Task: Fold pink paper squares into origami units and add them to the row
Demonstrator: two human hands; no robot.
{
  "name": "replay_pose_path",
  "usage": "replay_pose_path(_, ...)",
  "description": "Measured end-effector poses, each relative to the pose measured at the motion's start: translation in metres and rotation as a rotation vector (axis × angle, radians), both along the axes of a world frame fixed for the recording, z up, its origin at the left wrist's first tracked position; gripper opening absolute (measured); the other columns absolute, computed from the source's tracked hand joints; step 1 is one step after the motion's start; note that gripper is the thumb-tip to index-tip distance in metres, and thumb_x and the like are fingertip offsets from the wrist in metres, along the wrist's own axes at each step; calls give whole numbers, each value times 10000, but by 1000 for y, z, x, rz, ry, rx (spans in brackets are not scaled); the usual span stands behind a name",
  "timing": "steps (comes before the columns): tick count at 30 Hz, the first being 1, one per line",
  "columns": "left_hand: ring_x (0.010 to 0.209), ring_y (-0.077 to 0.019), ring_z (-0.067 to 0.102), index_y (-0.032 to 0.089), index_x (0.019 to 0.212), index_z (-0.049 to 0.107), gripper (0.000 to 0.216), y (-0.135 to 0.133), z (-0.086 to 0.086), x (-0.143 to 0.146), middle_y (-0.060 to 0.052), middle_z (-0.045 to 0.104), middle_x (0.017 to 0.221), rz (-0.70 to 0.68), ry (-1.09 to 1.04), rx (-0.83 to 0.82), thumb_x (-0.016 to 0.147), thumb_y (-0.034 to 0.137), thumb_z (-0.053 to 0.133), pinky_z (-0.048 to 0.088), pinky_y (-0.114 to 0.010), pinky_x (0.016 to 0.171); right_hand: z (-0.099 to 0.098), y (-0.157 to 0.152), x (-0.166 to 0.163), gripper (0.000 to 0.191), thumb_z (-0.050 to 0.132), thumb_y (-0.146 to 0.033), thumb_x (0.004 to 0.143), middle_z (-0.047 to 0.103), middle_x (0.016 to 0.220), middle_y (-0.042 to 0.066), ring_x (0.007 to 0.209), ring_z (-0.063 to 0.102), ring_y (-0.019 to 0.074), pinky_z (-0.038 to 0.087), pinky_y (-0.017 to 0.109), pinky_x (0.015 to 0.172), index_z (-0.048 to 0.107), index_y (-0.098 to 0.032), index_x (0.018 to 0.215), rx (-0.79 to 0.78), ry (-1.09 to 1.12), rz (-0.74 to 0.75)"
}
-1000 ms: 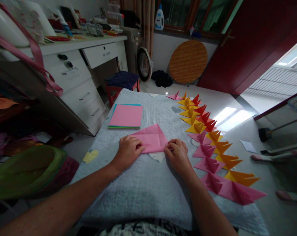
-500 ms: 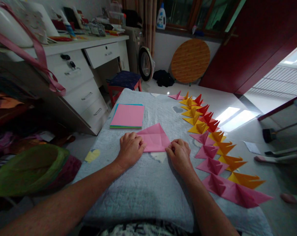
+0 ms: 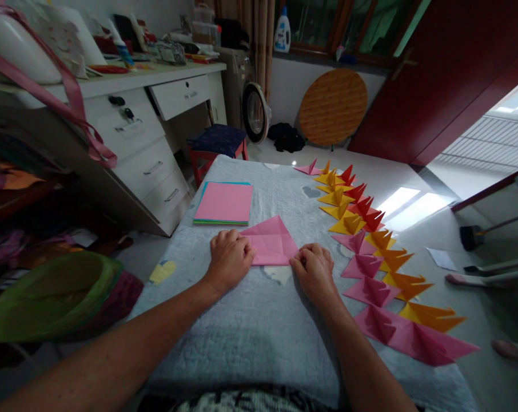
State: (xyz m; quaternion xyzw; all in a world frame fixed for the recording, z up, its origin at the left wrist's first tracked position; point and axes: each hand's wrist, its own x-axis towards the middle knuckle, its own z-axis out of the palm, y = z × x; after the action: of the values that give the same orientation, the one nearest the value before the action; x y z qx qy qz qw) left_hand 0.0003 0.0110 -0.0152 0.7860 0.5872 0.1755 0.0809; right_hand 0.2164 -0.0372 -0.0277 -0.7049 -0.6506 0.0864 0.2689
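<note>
Pink folded paper (image 3: 271, 243) lying between hands, base running left-right, apex pointing away; left hand (image 3: 230, 257), right hand (image 3: 314, 269) curling, each clamping base corner.

left hand (image 3: 230, 258) and right hand (image 3: 315, 269): both are showing bare. forearms (image 3: 126, 337) are showing uncovered all the way to the frame's lower corners. at the bottom edge, between the arms, a garment (image 3: 242, 400) is showing in a dark-and-light print, too blurred to read.

I count one left hand (image 3: 230, 254), one right hand (image 3: 314, 269), one pink sheet (image 3: 271, 243), one paper stack (image 3: 223, 203); folded pieces (image 3: 373, 290) at right overlap, uncountable.
</note>
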Motion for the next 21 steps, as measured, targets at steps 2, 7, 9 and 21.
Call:
replay_pose_path(2, 987, -305, 513, 195, 750, 650, 190, 0, 0, 0, -92, 630, 957, 11, -2, -5, 865, 345, 626, 408, -478, 874, 1, 0, 0, 161, 652, -229, 849, 650, 950, 72, 949, 527, 274, 379, 419, 844, 618, -218, 692, 4, 0, 4)
replay_pose_path(7, 998, -306, 510, 199, 746, 654, 200, 1, 0, 0, -94, 636, 984, 18, -12, -8, 868, 355, 629, 404, -489, 895, 1, -1, 0, 170, 641, -234, 856, 651, 966, 74, 952, 523, 272, 374, 420, 840, 624, -213, 689, -8, 4, 5)
replay_pose_path(9, 1008, -306, 510, 198, 753, 658, 196, 1, 0, 0, -94, 637, 992, 20, -12, -17, 871, 351, 626, 402, -494, 908, 2, 0, 0, 170, 643, -236, 858, 653, 973, 77, 961, 523, 277, 370, 424, 845, 625, -211, 690, -21, 8, 3)
replay_pose_path(21, 1053, -295, 507, 207, 791, 678, 199, 1, 1, 2, -78, 639, 1026, 51, 21, -61, 894, 353, 590, 378, -466, 949, 8, -1, -2, 158, 644, -243, 860, 655, 989, 67, 984, 528, 270, 351, 396, 855, 642, -205, 707, -80, -2, -18)
